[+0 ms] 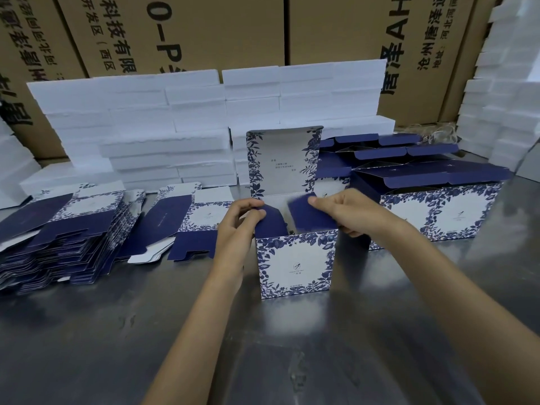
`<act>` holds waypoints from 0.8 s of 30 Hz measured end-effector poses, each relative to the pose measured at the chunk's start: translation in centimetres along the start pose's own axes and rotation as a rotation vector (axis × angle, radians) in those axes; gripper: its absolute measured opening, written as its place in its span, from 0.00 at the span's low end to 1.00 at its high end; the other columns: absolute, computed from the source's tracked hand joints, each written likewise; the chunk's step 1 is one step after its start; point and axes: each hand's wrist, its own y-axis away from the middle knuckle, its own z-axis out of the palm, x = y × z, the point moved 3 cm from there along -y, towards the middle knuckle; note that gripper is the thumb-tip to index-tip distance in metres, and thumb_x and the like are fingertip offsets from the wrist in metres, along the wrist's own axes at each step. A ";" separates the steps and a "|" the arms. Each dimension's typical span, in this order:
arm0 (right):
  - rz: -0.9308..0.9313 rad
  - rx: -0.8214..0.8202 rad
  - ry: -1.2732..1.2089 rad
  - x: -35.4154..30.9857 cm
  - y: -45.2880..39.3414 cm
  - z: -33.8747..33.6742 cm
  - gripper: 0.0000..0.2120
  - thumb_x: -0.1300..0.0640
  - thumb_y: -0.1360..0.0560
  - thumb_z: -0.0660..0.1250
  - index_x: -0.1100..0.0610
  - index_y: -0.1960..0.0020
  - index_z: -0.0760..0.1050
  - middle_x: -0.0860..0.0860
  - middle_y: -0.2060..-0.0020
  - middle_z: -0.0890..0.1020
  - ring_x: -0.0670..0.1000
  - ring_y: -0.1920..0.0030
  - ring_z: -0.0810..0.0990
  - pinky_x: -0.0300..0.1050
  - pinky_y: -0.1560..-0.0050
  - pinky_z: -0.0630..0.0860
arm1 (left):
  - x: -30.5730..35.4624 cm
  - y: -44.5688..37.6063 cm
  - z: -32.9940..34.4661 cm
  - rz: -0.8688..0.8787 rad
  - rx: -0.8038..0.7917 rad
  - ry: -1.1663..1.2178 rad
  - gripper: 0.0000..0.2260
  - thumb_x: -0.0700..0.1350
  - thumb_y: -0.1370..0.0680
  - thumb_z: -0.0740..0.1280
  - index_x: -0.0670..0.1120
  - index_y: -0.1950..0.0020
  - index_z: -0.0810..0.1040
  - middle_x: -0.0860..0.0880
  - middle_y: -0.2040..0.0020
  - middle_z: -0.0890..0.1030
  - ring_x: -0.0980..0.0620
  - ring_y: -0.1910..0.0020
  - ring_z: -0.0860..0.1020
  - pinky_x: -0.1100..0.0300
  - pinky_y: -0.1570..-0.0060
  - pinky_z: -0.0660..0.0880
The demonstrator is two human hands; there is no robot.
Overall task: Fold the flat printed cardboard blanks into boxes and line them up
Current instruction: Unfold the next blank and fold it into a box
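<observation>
- Steel bench (292, 346) in a stockroom, brown cartons (204, 30) walled up behind white foam slabs (131, 121).
- Left hand (239, 220) pinches the navy left side flap (270, 222) of the half-formed box (295, 264); fingers curled round its edge.
- Right hand (342, 211) pinches the right side flap (309, 214) the same way, thumb on top.
- Box stands upright mid-bench, just in front of both hands, printed front facing the camera, lid panel (285, 162) standing up at the back.
- Handling, my read: thin coated card, light, stiff only along the scores. Hold flaps near the crease, not the free tip, or they bow. Glossy print likely slips; corners dent easily.
- Step in hand looks like tucking the side flaps in before the lid comes down.
- Outward: flat blanks (58, 229) stacked to the left, loose ones (187, 226) beside them; finished boxes (432, 211) lined up on the right, lids open.
</observation>
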 end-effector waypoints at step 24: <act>0.046 0.035 0.033 -0.9 -1.4 0.5 0.23 0.51 0.19 0.63 0.50 0.70 0.59 0.45 0.79 0.63 0.47 0.79 0.59 0.35 0.77 0.56 | -0.2 -0.4 -0.5 -0.014 -0.058 0.068 0.11 0.47 0.30 0.71 0.52 0.48 0.84 0.50 0.50 0.84 0.51 0.51 0.82 0.54 0.49 0.77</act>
